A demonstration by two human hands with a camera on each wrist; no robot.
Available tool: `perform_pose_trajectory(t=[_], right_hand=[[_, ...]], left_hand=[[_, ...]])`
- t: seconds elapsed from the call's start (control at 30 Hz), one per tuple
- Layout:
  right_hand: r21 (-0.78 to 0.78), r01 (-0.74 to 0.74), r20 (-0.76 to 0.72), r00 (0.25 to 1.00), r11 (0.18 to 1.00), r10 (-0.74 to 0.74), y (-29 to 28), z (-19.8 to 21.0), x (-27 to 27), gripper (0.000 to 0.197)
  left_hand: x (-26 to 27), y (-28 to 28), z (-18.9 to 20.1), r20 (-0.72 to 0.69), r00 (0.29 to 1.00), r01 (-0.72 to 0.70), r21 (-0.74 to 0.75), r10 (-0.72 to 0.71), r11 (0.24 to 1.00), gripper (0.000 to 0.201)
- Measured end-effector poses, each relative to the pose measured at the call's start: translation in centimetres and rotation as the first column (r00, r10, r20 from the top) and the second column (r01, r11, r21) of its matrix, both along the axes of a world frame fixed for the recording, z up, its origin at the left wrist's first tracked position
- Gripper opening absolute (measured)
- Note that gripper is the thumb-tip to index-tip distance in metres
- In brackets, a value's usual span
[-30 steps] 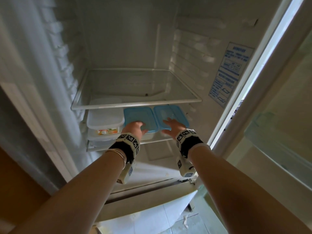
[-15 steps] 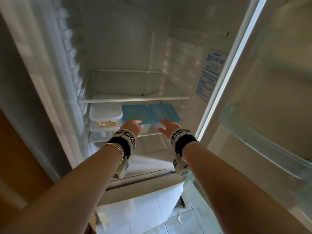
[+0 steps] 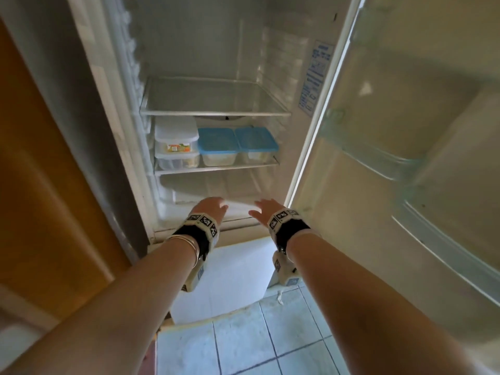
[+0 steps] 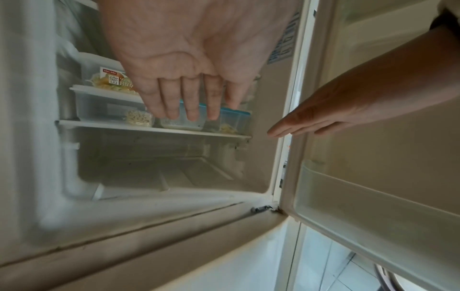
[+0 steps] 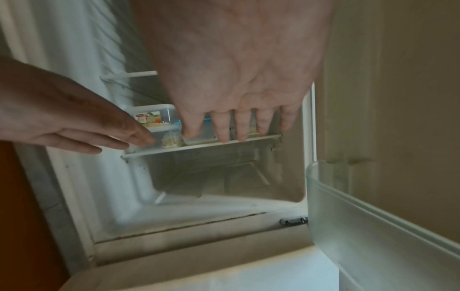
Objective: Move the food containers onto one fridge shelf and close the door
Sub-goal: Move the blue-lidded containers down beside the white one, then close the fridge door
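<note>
A: What has changed around the lower shelf (image 3: 216, 168)?

B: Both hands have drawn back from it. A second ago they rested on the blue lids; now they hang below and in front of the shelf, touching nothing. The left hand (image 3: 209, 208) has its grip apart, fingers straight and empty. The right hand (image 3: 266, 209) is the same, fingers spread and holding nothing.

A: And the boxes?

B: Going along the shelf from the left: two white-lidded boxes (image 3: 176, 143) stacked at its left end, then a blue-lidded box (image 3: 217, 146) in the middle, then a second blue-lidded box (image 3: 255, 144) at its right end, side by side. The shelf above them carries nothing.

A: So the gathering is done?

B: It looks so. What remains, I judge, is the door (image 3: 405, 158), which stands wide open to the right of the shelf.
</note>
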State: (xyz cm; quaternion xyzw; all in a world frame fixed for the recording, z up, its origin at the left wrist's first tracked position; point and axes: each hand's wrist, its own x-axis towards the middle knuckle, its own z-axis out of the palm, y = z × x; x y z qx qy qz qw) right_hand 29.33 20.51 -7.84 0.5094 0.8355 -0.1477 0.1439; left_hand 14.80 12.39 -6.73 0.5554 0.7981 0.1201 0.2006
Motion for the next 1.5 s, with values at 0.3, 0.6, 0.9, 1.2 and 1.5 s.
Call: perform_pose_trajectory(t=[0.3,0.6,0.9,1.2,1.5], right_hand=[[0.003,-0.058,-0.003,0.998,0.998,0.058,-7.8,-1.7,5.9,0.057],[-0.051,-0.003,-0.024,1.000,0.999,0.002,-15.2,-3.0,11.6,0.052],[-0.017,0.098,-0.093,0.991,0.995,-0.099,-20.9,-2.1,15.7,0.051],[0.084,0.406,-0.271,0.888,0.910,-0.371,-25.3,2.3,27.7,0.039],[0.074,0.868,-0.523,0.453,0.491,-0.722,-26.1,6.6,40.1,0.055]], left_hand=[[6.4,-7.7,-1.9,-0.041,0.994,-0.100,-0.017,0.100,0.995,0.040],[12.2,-15.5,-3.5,0.000,0.986,-0.167,-0.056,0.167,0.984,0.045],[15.1,-19.3,-3.1,-0.013,0.996,-0.092,-0.050,0.091,0.995,0.045],[16.8,-21.4,-2.3,0.007,0.999,-0.033,0.014,0.033,0.999,0.044],[19.5,-21.7,-1.1,-0.024,1.000,-0.004,0.037,0.005,0.999,0.044]])
